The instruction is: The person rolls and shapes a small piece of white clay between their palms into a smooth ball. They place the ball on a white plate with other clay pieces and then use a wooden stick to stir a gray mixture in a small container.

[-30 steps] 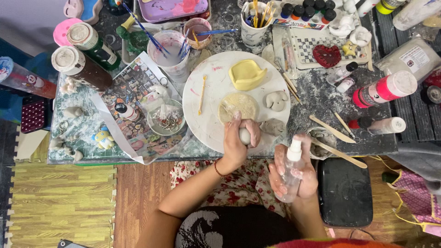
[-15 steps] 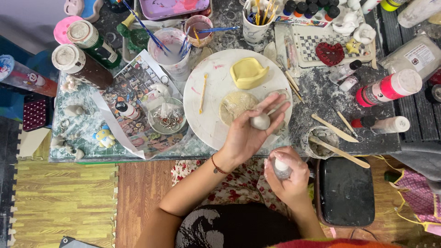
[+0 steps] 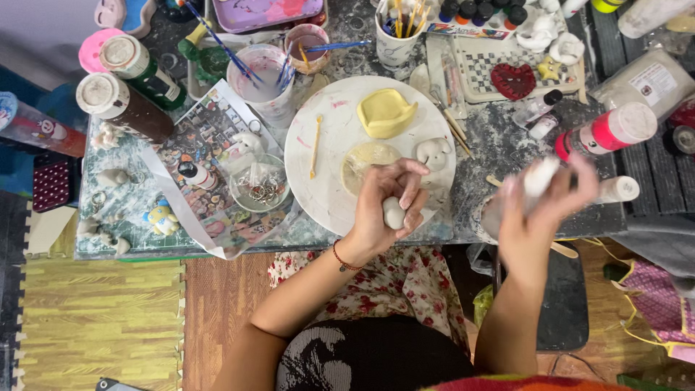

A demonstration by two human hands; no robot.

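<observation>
My left hand (image 3: 387, 199), with a red bracelet on the wrist, is closed around a small grey-white ball of clay (image 3: 394, 213) over the near edge of the round white plate (image 3: 311, 181). On the plate lie a yellow clay piece (image 3: 386, 112), a flat pale clay disc (image 3: 364, 159), a small grey clay figure (image 3: 433, 153) and a thin yellow stick (image 3: 315, 145). My right hand (image 3: 539, 210) is raised to the right of the plate and grips a small white bottle (image 3: 541, 176); both are motion-blurred.
The low work table (image 3: 492, 137) is crowded: paint bottles (image 3: 119, 101) at left, cups with brushes (image 3: 260, 72), a glass bowl of metal rings (image 3: 259, 187), a checkered tray with a red heart (image 3: 512, 80), a pink-capped bottle (image 3: 604, 130). A foam mat (image 3: 94, 318) lies at lower left.
My right hand has lifted the white bottle from my lap up beside the plate. My left hand keeps the clay ball and has shifted slightly toward me.
</observation>
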